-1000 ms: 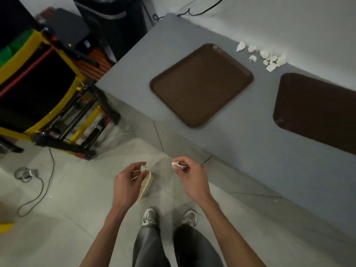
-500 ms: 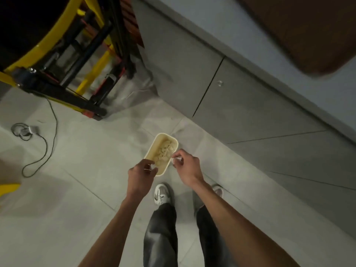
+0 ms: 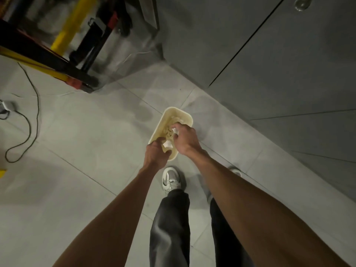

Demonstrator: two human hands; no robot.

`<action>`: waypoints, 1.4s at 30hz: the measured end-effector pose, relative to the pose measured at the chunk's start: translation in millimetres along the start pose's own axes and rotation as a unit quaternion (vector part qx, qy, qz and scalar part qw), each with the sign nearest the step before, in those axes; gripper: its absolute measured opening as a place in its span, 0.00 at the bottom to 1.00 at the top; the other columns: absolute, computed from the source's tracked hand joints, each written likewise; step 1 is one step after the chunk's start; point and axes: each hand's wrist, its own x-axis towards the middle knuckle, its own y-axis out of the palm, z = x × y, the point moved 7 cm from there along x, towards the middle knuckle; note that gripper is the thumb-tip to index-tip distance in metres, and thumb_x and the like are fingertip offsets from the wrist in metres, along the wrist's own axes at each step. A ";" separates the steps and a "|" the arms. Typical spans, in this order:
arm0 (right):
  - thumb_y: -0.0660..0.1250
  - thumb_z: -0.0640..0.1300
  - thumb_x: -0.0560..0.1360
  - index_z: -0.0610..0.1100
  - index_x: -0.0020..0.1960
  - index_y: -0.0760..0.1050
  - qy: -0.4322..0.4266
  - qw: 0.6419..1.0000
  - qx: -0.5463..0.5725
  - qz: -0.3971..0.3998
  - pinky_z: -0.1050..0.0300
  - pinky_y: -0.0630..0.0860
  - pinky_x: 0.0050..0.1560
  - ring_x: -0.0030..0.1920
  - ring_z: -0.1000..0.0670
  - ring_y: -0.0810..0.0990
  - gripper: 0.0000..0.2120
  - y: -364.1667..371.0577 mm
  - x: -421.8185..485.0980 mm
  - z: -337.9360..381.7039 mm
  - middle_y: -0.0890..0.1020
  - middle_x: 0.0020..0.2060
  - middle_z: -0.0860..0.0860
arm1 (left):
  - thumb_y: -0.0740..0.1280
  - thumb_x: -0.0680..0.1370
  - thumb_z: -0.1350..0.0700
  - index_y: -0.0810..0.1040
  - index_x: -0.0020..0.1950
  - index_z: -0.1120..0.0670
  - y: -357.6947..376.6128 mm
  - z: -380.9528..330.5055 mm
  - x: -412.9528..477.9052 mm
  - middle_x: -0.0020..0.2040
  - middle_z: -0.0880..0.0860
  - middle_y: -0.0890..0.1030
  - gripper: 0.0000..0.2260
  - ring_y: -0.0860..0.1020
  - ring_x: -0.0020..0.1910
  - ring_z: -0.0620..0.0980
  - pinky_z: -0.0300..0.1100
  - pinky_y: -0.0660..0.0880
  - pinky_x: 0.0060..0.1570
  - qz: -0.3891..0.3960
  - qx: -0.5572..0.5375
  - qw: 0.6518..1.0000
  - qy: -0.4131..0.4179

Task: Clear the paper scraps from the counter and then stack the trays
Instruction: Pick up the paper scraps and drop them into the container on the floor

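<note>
Both hands (image 3: 185,140) now reach inside the bin's rim (image 3: 178,110), dropping scraps (image 3: 167,144).

Grey tiled floor (image 3: 81,135); black cable (image 3: 28,120) looping left; yellow-black frame (image 3: 63,35) upper left; grey cabinet doors (image 3: 279,64) right.

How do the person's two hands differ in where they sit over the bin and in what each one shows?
The left hand sits at the bin's near end, while the right hand reaches further in, over its middle. The left hand's fingers curl beside a white paper scrap that looks loose; the right hand has a smaller scrap at its fingertips. Both are bare, back-up, and reach down into the same cream bin.
</note>
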 end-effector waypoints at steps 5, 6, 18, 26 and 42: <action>0.63 0.46 0.84 0.52 0.70 0.74 -0.005 1.000 -0.024 0.002 0.42 0.79 0.62 0.65 0.42 0.78 0.15 -13.5 -9.0 11.0 0.82 0.63 0.47 | 0.71 0.78 0.53 0.72 0.74 0.53 -15.4 -14.9 -9.3 0.68 0.57 0.79 0.25 0.78 0.64 0.59 0.50 0.77 0.63 -0.014 0.045 0.999 0.026; 0.62 0.47 0.84 0.52 0.70 0.73 -0.010 0.999 -0.031 0.000 0.41 0.80 0.62 0.64 0.41 0.78 0.15 -18.8 -13.7 14.2 0.81 0.64 0.47 | 0.71 0.78 0.53 0.71 0.75 0.53 -21.0 -18.4 -13.2 0.68 0.58 0.79 0.25 0.78 0.64 0.60 0.51 0.77 0.63 -0.021 0.050 0.998 0.032; 0.62 0.47 0.85 0.52 0.73 0.72 -0.148 0.983 0.009 -0.108 0.51 0.76 0.66 0.66 0.46 0.78 0.17 -190.6 -173.3 99.7 0.78 0.70 0.50 | 0.67 0.81 0.52 0.68 0.76 0.51 -143.0 -172.1 -167.7 0.72 0.55 0.75 0.24 0.77 0.66 0.59 0.55 0.78 0.61 -0.150 0.063 0.973 0.162; 0.62 0.51 0.85 0.52 0.73 0.72 -0.235 0.952 0.033 -0.190 0.52 0.76 0.68 0.67 0.52 0.77 0.16 -362.6 -329.5 119.7 0.79 0.69 0.53 | 0.67 0.82 0.51 0.68 0.77 0.49 -199.5 -311.2 -321.8 0.73 0.52 0.75 0.23 0.74 0.69 0.54 0.52 0.73 0.67 -0.248 0.032 0.941 0.226; 0.59 0.57 0.84 0.54 0.71 0.76 -0.214 0.893 0.116 -0.378 0.56 0.75 0.67 0.67 0.54 0.78 0.18 -594.2 -444.2 5.1 0.81 0.65 0.55 | 0.68 0.81 0.52 0.73 0.74 0.52 -156.3 -540.2 -434.5 0.69 0.48 0.78 0.20 0.75 0.68 0.48 0.38 0.69 0.65 -0.247 0.017 0.895 0.370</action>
